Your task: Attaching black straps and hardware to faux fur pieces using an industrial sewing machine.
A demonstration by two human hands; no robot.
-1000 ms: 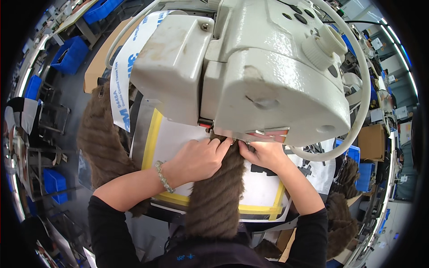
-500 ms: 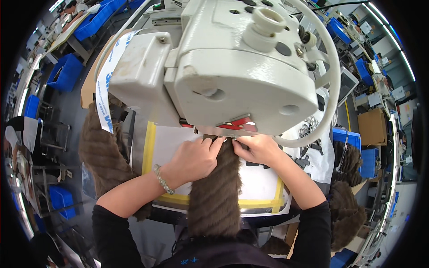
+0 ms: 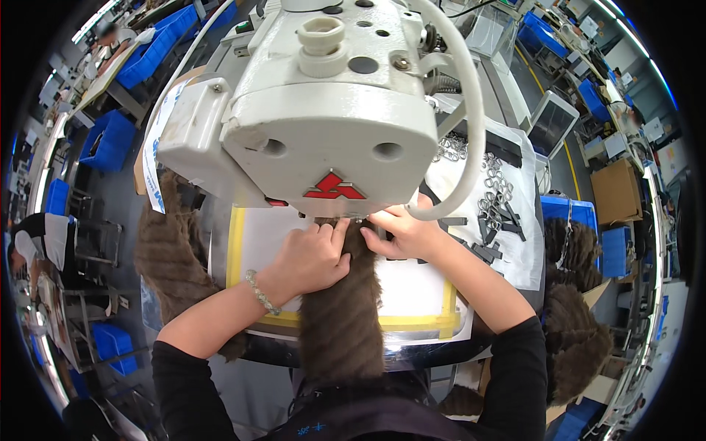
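Observation:
A long strip of brown fur [image 3: 342, 323] runs from under the head of a large off-white sewing machine [image 3: 331, 140] down toward my lap. Along the strip's left side, my left hand [image 3: 312, 257] is closed against the fur, its index finger reaching up to the needle area. A beaded bracelet [image 3: 262, 292] circles that wrist. Opposite it, my right hand [image 3: 403, 234] grips the strip's right edge with thumb and fingers, close under the machine. The overhanging head hides the needle and the strip's far end, and partly covers my fingertips.
Yellow tape [image 3: 412, 325] borders the white work surface. Metal rings [image 3: 496, 187] and black clips [image 3: 485, 252] lie on a white sheet at right. More brown fur hangs at left [image 3: 173, 257] and lies by a blue bin [image 3: 570, 213]. A cable [image 3: 474, 147] arches beside the machine head.
My view has shifted, so the machine head appears farther left and more of the rings and clips shows. Both hands stay at the strip; the right thumb sits a little farther over the fur.

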